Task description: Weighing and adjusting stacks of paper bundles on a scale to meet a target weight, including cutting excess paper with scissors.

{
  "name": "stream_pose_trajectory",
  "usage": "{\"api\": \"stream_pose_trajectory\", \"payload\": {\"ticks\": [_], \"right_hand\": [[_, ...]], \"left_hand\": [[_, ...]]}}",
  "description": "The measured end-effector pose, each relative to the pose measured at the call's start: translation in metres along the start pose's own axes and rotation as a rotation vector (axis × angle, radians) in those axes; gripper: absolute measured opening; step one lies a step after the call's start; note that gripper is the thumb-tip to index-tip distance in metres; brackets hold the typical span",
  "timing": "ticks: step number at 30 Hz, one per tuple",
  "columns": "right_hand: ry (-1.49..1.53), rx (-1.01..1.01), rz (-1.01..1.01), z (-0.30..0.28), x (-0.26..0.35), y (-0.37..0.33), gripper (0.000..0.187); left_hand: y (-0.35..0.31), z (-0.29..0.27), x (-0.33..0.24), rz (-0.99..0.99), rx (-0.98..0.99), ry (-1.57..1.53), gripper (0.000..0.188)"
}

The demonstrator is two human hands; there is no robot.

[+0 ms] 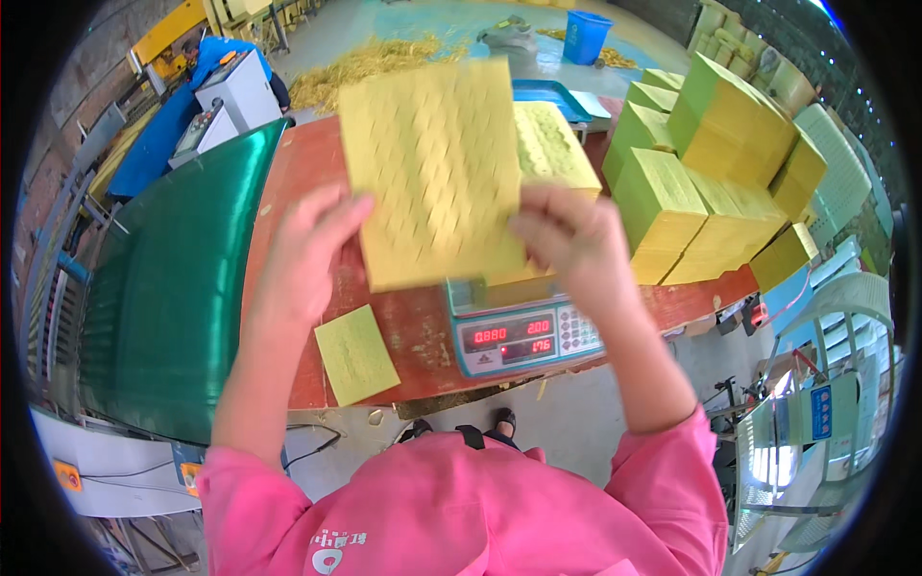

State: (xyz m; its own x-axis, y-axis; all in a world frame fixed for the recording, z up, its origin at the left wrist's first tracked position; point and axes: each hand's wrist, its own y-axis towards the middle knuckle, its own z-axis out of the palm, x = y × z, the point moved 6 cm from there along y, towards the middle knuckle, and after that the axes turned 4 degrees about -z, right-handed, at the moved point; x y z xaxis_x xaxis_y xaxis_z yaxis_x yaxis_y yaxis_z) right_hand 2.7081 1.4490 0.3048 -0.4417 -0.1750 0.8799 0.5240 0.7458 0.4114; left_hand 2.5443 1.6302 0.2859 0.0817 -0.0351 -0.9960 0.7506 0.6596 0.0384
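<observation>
Between my two hands a yellow perforated paper sheet (432, 173) is held up, slightly tilted, above the red table; whether it is one sheet or a thin stack I cannot tell. My left hand (317, 240) pinches its lower left side, the thumb on its face. At the lower right edge my right hand (571, 235) grips it, blurred a little by motion. Behind and below it, a stack of yellow paper (557, 149) rests on a digital scale (519, 341) with lit red digits. A smaller-looking yellow sheet (357, 355) lies flat near the table's front edge.
Yellow paper blocks (711, 182) are piled on the right of the red table (298, 182). A green curved sheet (182, 288) adjoins its left side. Beyond are a blue tray (547, 93), a blue bin (586, 38) and yellow scraps (370, 72) on the floor. A metal chair (816, 413) stands at right.
</observation>
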Motion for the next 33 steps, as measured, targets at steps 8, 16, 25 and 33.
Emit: {"api": "stream_pose_trajectory", "payload": {"ticks": [8, 16, 25, 33], "right_hand": [[0.064, 0.010, 0.081, -0.094, -0.035, 0.083, 0.048], [0.074, 0.059, 0.082, -0.098, -0.057, 0.082, 0.041], [-0.055, 0.092, 0.020, -0.094, -0.056, 0.075, 0.038], [-0.078, 0.067, 0.023, -0.100, -0.064, 0.073, 0.042]], "left_hand": [[0.111, 0.078, -0.007, -0.097, 0.217, 0.157, 0.024], [0.114, 0.090, 0.002, -0.090, 0.116, 0.349, 0.026], [0.110, 0.085, 0.011, -0.085, 0.138, 0.354, 0.027], [0.110, 0.091, 0.011, -0.079, 0.148, 0.363, 0.027]]}}
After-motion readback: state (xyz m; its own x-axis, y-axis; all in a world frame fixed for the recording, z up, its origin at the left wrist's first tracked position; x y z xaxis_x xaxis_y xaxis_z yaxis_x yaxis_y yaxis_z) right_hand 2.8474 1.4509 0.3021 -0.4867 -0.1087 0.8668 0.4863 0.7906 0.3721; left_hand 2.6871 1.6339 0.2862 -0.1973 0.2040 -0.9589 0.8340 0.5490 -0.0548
